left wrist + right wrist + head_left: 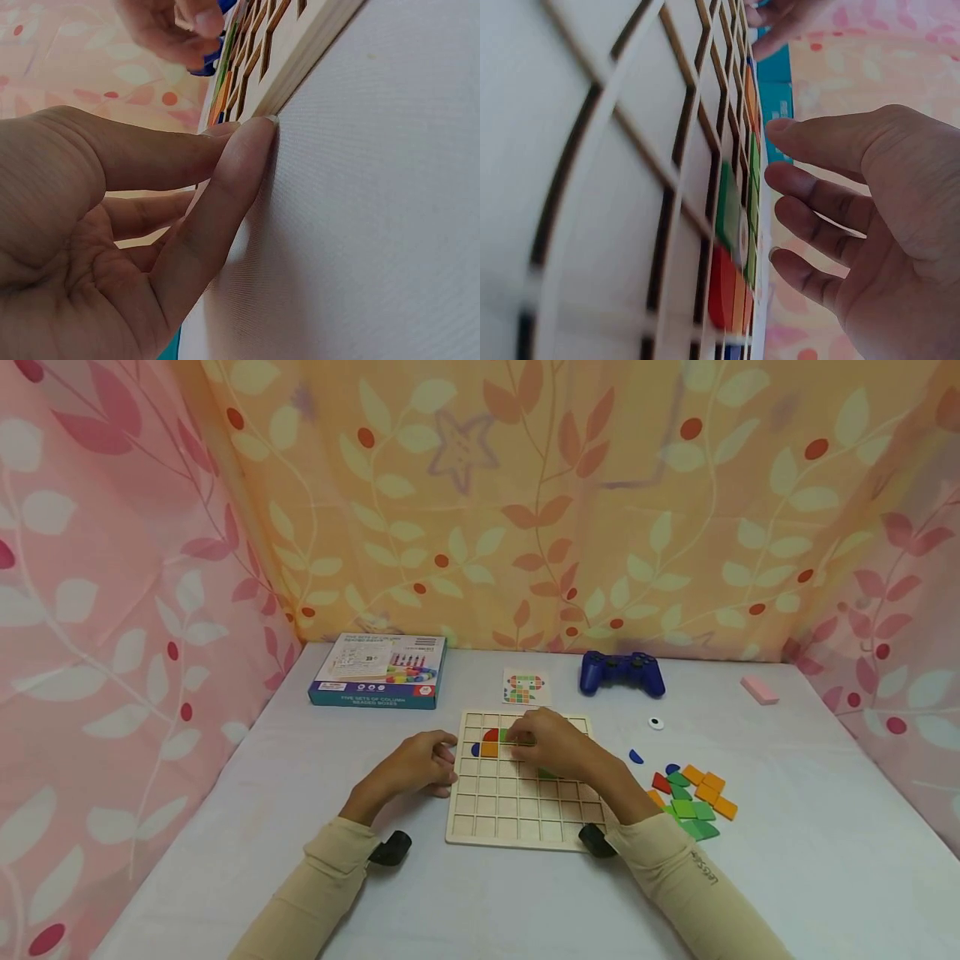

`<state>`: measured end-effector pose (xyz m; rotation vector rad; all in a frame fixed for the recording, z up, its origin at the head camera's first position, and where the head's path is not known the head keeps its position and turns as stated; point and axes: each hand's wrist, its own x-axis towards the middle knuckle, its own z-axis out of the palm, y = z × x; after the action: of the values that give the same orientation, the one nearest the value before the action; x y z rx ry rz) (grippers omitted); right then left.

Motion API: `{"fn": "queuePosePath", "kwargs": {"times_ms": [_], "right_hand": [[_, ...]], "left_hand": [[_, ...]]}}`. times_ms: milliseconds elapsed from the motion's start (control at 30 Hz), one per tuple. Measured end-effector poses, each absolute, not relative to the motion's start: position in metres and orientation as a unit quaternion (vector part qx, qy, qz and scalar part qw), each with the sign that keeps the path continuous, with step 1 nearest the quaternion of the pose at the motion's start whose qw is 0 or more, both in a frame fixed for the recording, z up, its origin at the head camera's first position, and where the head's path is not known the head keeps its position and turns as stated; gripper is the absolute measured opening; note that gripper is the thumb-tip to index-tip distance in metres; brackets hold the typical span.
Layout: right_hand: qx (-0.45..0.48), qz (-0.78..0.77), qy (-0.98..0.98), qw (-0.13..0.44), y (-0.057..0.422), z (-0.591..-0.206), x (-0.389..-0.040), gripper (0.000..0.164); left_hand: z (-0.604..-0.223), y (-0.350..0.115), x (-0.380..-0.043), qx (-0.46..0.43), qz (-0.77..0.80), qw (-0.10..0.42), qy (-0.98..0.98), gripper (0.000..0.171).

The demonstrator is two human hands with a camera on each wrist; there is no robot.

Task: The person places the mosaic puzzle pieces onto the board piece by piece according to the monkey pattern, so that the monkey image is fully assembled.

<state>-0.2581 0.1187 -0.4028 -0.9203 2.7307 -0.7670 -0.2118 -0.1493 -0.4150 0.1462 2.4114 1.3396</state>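
A wooden grid board [506, 827] lies on the table with colored pieces set in its upper rows. Among them are a red piece [491, 735], an orange square [490, 749] and a blue half-round [476, 750]. My left hand [422, 766] is at the board's left side, and its fingertips [251, 142] touch the edge. Over the upper middle of the board hovers my right hand [558, 745], fingers loosely bent with nothing visible between them. In the right wrist view, a dark green piece [726, 210] and a red piece [721, 289] sit in cells near it.
A picture card [527, 687] lies behind the board. Loose colored tiles [705, 793] are spread to its right, with a white eye disc [656, 723] nearby. Farther back are a boxed set [378, 672], a blue game controller [622, 675] and a pink block [760, 690].
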Motion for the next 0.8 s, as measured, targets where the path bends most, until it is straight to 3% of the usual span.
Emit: {"fn": "queuePosePath", "kwargs": {"times_ms": [800], "right_hand": [[-0.216, -0.239, 0.943, 0.087, 0.245, -0.389, -0.246, 0.031]], "left_hand": [[-0.418, -0.149, -0.213, 0.046, 0.475, 0.182, 0.86, 0.058]]}}
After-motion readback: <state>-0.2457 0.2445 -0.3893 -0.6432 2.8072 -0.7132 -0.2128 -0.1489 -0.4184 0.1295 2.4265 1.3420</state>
